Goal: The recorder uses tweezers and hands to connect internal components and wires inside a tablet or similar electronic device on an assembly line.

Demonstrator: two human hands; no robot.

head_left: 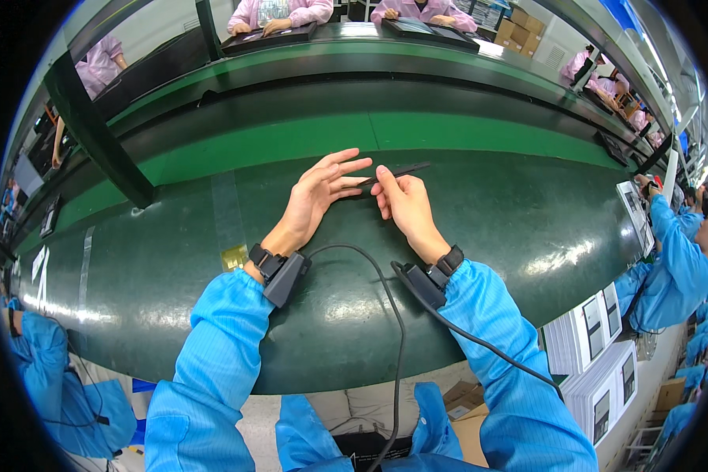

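My right hand [407, 206] pinches a slim black stick-like tool [411, 168] between thumb and fingers, above the far part of the dark green tabletop [322, 330]. One end of the tool points up to the right; its thin other end reaches toward the fingertips of my left hand [311, 200]. Those fingers are spread apart, and nothing shows in their grasp. Whether the tool's tip touches them I cannot tell. Each wrist wears a black strap with a black module, and a cable [393, 299] runs down from them.
A green line with dark rails [291, 106] runs beyond the table, with people in pink working there. A dark post [94, 130] stands at far left. Stacked white boxes [578, 338] stand at right, beside a person in blue. Yellow tape [234, 258] lies near my left wrist.
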